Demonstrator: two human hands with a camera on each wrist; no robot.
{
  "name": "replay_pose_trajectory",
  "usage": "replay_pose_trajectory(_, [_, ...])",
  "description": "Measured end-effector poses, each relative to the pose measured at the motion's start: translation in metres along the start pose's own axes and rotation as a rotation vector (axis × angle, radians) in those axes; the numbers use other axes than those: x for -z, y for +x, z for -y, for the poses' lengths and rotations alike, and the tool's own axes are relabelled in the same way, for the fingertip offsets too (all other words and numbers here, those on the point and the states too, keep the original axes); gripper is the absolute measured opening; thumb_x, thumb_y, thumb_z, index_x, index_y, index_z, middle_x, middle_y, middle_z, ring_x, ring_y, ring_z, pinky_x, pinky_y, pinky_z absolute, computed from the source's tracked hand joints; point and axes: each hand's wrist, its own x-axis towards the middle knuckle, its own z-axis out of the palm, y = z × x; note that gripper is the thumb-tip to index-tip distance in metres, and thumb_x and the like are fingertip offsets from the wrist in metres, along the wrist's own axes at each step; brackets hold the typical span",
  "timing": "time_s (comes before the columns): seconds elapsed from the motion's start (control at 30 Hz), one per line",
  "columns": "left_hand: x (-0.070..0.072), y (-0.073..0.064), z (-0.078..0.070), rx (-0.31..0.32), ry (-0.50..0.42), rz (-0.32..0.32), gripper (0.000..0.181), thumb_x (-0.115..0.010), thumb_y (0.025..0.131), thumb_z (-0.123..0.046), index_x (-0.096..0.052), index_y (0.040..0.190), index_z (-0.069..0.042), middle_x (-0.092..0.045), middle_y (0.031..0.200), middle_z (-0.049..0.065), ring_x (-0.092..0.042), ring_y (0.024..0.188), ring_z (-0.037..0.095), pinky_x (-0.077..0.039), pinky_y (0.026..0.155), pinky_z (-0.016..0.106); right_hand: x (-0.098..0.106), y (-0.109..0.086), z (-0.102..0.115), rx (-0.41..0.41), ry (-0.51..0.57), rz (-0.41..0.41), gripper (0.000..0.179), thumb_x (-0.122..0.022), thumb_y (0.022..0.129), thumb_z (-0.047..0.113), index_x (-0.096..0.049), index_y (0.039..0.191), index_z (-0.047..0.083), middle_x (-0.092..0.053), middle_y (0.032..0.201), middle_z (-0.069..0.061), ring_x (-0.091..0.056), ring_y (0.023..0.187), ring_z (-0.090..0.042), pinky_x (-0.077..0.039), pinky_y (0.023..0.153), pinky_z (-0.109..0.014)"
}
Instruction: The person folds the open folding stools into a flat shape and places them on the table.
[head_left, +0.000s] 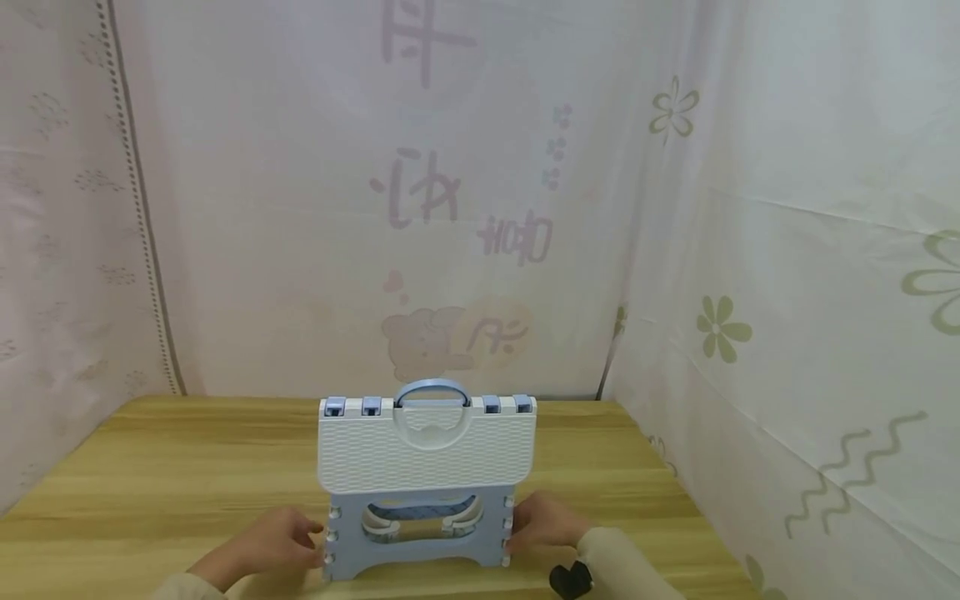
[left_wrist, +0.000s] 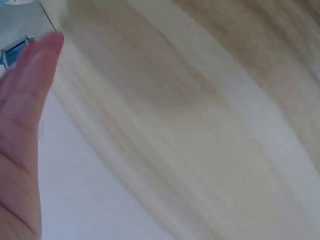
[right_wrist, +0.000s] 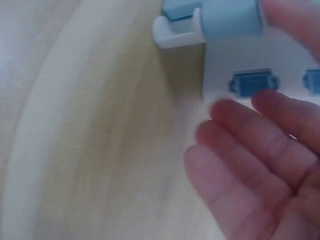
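A folding step stool stands on the table in front of me, its white woven-textured top (head_left: 360, 458) hanging down over the upper part of a light blue leg panel (head_left: 420, 548). A blue carry handle (head_left: 432, 384) arches up at its top edge. My left hand (head_left: 273, 540) is at the left edge of the leg panel, fingertips right beside it. On the opposite edge, my right hand (head_left: 549, 521) has its fingers at the panel's side. Extended fingers (right_wrist: 235, 175) show in the right wrist view, close to the stool's white part with blue hinges (right_wrist: 254, 83).
The wood-grain table (head_left: 187, 458) extends around the stool. Printed cloth curtains (head_left: 300, 208) hang behind the table and along both sides. A black device (head_left: 570, 581) is at my right wrist, beside the light sleeve (head_left: 618, 567).
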Motion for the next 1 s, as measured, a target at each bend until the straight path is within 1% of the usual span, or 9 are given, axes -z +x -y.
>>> replay_pose_trajectory(0.1, [-0.002,0.001,-0.002,0.01,-0.016,-0.019,0.057,-0.078,0.077,-0.018,-0.057,0.113,0.02,-0.061,0.107,0.036,-0.066,0.087,0.041,-0.054,0.072,0.045,-0.001,-0.004,-0.002,-0.03,0.069,-0.008,0.03,-0.077,0.075,0.009,-0.071,0.101,-0.005,-0.071,0.097,-0.016,-0.068,0.085,-0.023,-0.054,0.075,-0.033])
replay_pose_trajectory(0.17, [-0.005,0.003,-0.002,-0.012,-0.024,-0.025,0.063,-0.078,0.076,-0.017,-0.052,0.119,0.02,-0.057,0.114,0.038,-0.063,0.093,0.046,-0.053,0.075,0.046,-0.002,-0.005,-0.003,-0.037,0.131,-0.007,0.04,-0.076,0.076,0.006,-0.065,0.112,-0.007,-0.067,0.108,-0.022,-0.066,0.097,-0.034,-0.053,0.081,-0.04])
replay_pose_trajectory(0.23, [-0.008,0.004,-0.003,-0.029,-0.036,-0.021,0.062,-0.078,0.075,-0.014,-0.052,0.121,0.02,-0.056,0.117,0.038,-0.061,0.096,0.049,-0.052,0.078,0.047,-0.003,-0.005,-0.003,-0.033,0.172,-0.012,0.048,-0.076,0.076,0.005,-0.06,0.12,-0.008,-0.063,0.116,-0.024,-0.062,0.104,-0.04,-0.051,0.085,-0.042])
replay_pose_trajectory(0.33, [-0.01,0.007,-0.004,-0.05,-0.012,-0.019,0.058,-0.077,0.074,-0.012,-0.055,0.119,0.017,-0.059,0.116,0.034,-0.06,0.097,0.051,-0.05,0.08,0.051,-0.004,-0.004,-0.005,0.01,0.2,-0.01,0.054,-0.075,0.077,0.005,-0.055,0.126,-0.008,-0.06,0.122,-0.024,-0.057,0.112,-0.04,-0.047,0.092,-0.04])
replay_pose_trajectory(0.43, [-0.01,0.008,-0.005,-0.052,0.0,-0.022,0.054,-0.077,0.072,-0.011,-0.058,0.116,0.016,-0.061,0.112,0.033,-0.06,0.094,0.052,-0.048,0.081,0.055,-0.006,-0.002,-0.009,0.051,0.226,0.007,0.05,-0.073,0.077,0.003,-0.056,0.123,-0.011,-0.061,0.12,-0.024,-0.058,0.113,-0.036,-0.046,0.094,-0.035])
replay_pose_trajectory(0.5, [-0.01,0.008,-0.005,-0.056,-0.001,-0.026,0.053,-0.077,0.072,-0.01,-0.058,0.114,0.017,-0.062,0.11,0.033,-0.06,0.093,0.052,-0.048,0.081,0.056,-0.007,-0.002,-0.01,0.058,0.246,0.017,0.048,-0.072,0.078,0.001,-0.056,0.121,-0.013,-0.061,0.119,-0.025,-0.058,0.112,-0.036,-0.046,0.094,-0.035])
replay_pose_trajectory(0.67, [-0.011,0.007,-0.005,-0.088,-0.002,-0.039,0.049,-0.077,0.071,-0.007,-0.06,0.111,0.017,-0.064,0.106,0.03,-0.063,0.091,0.048,-0.052,0.079,0.048,-0.009,0.0,-0.01,0.011,0.256,0.003,0.045,-0.072,0.079,0.002,-0.058,0.12,-0.01,-0.062,0.119,-0.024,-0.056,0.115,-0.039,-0.043,0.096,-0.045])
replay_pose_trajectory(0.8, [-0.011,0.008,-0.003,-0.116,-0.038,-0.033,0.045,-0.076,0.07,-0.004,-0.061,0.108,0.017,-0.067,0.103,0.027,-0.066,0.092,0.038,-0.053,0.079,0.039,-0.009,0.0,-0.008,-0.004,0.265,-0.01,0.042,-0.072,0.079,0.002,-0.061,0.118,-0.01,-0.063,0.116,-0.024,-0.055,0.115,-0.041,-0.043,0.096,-0.048])
replay_pose_trajectory(1.0, [-0.012,0.009,-0.002,-0.122,-0.091,-0.016,0.042,-0.075,0.07,-0.002,-0.062,0.105,0.017,-0.067,0.101,0.027,-0.068,0.092,0.03,-0.054,0.077,0.038,-0.01,-0.001,-0.006,0.003,0.273,-0.026,0.039,-0.072,0.078,-0.001,-0.063,0.114,-0.011,-0.066,0.111,-0.023,-0.057,0.112,-0.041,-0.044,0.094,-0.049])
